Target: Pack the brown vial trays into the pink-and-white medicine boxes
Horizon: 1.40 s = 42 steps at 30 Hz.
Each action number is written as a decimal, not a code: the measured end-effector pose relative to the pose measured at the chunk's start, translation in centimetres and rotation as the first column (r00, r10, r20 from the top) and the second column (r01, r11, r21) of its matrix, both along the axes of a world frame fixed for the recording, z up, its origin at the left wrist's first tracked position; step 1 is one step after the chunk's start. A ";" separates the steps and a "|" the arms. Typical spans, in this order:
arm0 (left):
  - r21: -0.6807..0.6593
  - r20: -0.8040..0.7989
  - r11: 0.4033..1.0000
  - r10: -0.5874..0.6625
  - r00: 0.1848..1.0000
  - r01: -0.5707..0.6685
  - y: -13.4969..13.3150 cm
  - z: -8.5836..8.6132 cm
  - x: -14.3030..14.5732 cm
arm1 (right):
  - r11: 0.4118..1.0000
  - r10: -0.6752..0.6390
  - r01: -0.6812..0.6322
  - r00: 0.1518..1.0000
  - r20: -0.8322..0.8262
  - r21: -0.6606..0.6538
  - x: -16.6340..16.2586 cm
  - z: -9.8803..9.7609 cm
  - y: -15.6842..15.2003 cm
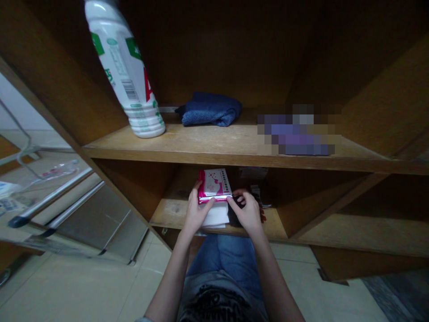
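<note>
Between my two hands is a pink and white box (215,183) with a printed picture on its top. My left hand (195,210) grips its left side, the thumb at the near edge. At the near right corner, my right hand (247,208) has its thumb on the box and its fingers curled. Below the box lie white papers or a white packet (217,214) on the lower shelf. A dark item (236,214) sits partly hidden behind my right hand.
A large white bottle (129,76) stands on the upper shelf (201,143) at left. Beside it lies a folded blue cloth (211,109); farther right is a blurred-out item (296,134). A metal-framed rack (77,201) stands left of the wooden cabinet.
</note>
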<state>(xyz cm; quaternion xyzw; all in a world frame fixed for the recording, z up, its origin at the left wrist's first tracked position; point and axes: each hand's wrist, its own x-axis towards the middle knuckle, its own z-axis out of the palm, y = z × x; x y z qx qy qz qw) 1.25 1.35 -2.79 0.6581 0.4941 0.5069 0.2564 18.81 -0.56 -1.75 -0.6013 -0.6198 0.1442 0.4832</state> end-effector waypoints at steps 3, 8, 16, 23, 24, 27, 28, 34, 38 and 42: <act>-0.017 0.065 1.000 0.001 0.998 0.000 0.4 -0.2 0.1 | 1.000 -0.008 0.008 1.000 -0.008 0.007 0.0 -0.4 0.2; -0.004 0.109 0.999 0.036 0.993 -0.036 0.5 -0.2 0.3 | 0.998 0.053 -0.053 0.998 -0.021 -0.033 -0.4 -0.5 0.5; 0.009 0.094 0.998 0.054 0.994 -0.055 0.8 -0.3 0.1 | 0.995 0.081 -0.088 0.991 -0.111 -0.057 -1.0 -0.4 0.5; 0.103 0.005 0.983 0.152 0.988 -0.151 0.1 1.1 -0.5 | 0.999 0.040 -0.042 0.982 -0.183 -0.008 -2.0 -0.1 0.0; 0.108 0.006 0.981 0.162 0.987 -0.162 -0.1 1.5 -0.6 | 1.000 0.031 -0.029 0.980 -0.196 0.011 -2.3 0.0 -0.1; 0.135 0.039 0.965 0.222 0.974 -0.226 -1.0 2.6 -1.1 | 0.996 0.071 -0.055 0.971 -0.227 0.076 -3.7 0.5 -0.8; 0.153 0.063 0.951 0.261 0.963 -0.267 -1.4 3.0 -1.4 | 0.993 0.104 -0.085 0.966 -0.236 0.088 -4.3 0.7 -1.1; 0.230 0.212 0.845 0.441 0.872 -0.483 -3.5 4.4 -4.1 | 0.933 0.357 -0.355 0.894 -0.270 0.060 -8.3 1.8 -3.6; 0.167 0.229 0.810 0.523 0.821 -0.562 -4.7 3.0 -6.8 | 0.857 0.490 -0.515 0.830 -0.265 -0.026 -10.3 1.0 -4.8; 0.061 0.201 0.807 0.567 0.799 -0.587 -5.6 -0.3 -9.1 | 0.797 0.552 -0.591 0.796 -0.247 -0.126 -11.5 -1.3 -5.4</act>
